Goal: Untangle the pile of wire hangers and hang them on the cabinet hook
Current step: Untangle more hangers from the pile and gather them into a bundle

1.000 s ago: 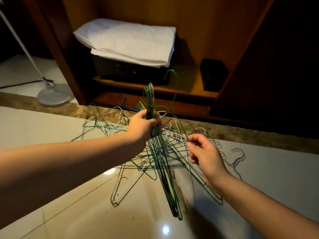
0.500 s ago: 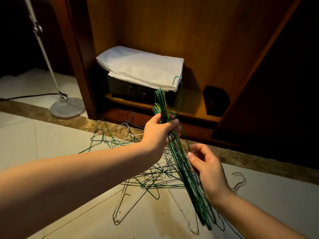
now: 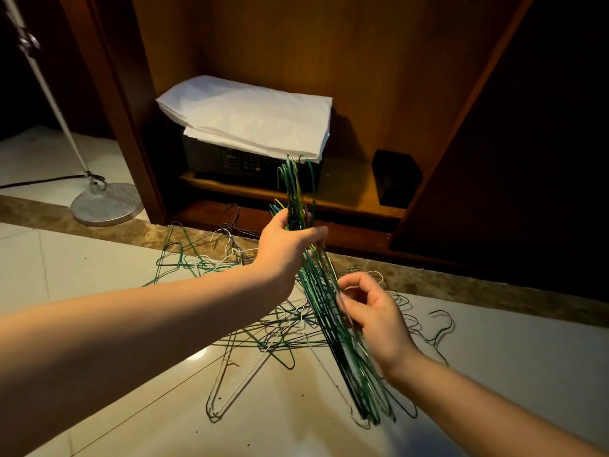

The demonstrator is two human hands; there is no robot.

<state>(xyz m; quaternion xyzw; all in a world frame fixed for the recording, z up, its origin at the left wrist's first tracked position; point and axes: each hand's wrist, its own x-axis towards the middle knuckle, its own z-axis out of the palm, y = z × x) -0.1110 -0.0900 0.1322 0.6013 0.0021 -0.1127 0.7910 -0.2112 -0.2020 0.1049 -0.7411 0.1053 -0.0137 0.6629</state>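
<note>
The bundle of green wire hangers (image 3: 354,374) is gripped just below its hooks by the left hand (image 3: 286,245), fingers wrapped round it. Its long axis is slanted from the hooks, nearest the cabinet (image 3: 329,61), down and rightward over the tangled pile (image 3: 263,334). The right hand (image 3: 375,319) is held at the bundle's right edge, fingers curled, apparently pinching a wire. No cabinet hook is seen.

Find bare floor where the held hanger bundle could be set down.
Bare tile lies left, between the lamp base and the left forearm, and far right, beyond the right forearm. Crowded: the loose hanger pile sprawls mid-floor beneath the held bundle.
</note>
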